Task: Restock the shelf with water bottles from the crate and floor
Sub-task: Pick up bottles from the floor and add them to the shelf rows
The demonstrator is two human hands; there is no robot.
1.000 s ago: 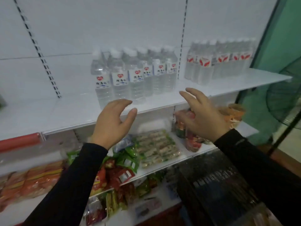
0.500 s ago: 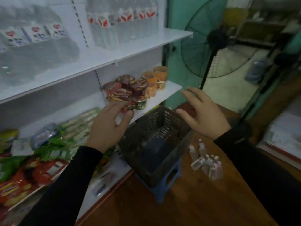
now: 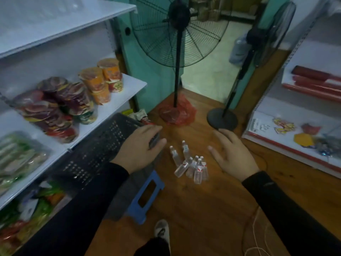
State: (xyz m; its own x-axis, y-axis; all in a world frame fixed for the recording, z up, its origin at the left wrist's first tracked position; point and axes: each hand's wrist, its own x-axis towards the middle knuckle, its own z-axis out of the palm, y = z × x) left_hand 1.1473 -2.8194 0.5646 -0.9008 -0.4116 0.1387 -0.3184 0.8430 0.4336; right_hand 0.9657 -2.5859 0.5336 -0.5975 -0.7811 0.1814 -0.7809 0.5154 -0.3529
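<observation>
Several small water bottles point(image 3: 191, 163) with red-and-white labels stand and lie in a cluster on the wooden floor. Left of them a dark perforated crate point(image 3: 103, 145) rests on a blue stool point(image 3: 145, 196). My left hand point(image 3: 140, 148) hovers over the crate's right end, fingers apart and holding nothing. Above the floor to the right of the bottles hangs my right hand point(image 3: 232, 156), spread wide and empty too. The white top shelf point(image 3: 70, 21) shows at the upper left; its bottles are out of view.
Cup noodles point(image 3: 103, 80) and snack packs fill the lower left shelves. Two standing fans, a tall fan point(image 3: 177, 52) with a red bag at its base and a smaller fan point(image 3: 223, 119), stand beyond the bottles. A second shelf unit point(image 3: 302, 126) lines the right. A white cable point(image 3: 258, 233) lies on the floor.
My view has swung from the stocked top shelf down and right to the floor. Both empty hands have dropped with it, now over the crate and beside the floor bottles.
</observation>
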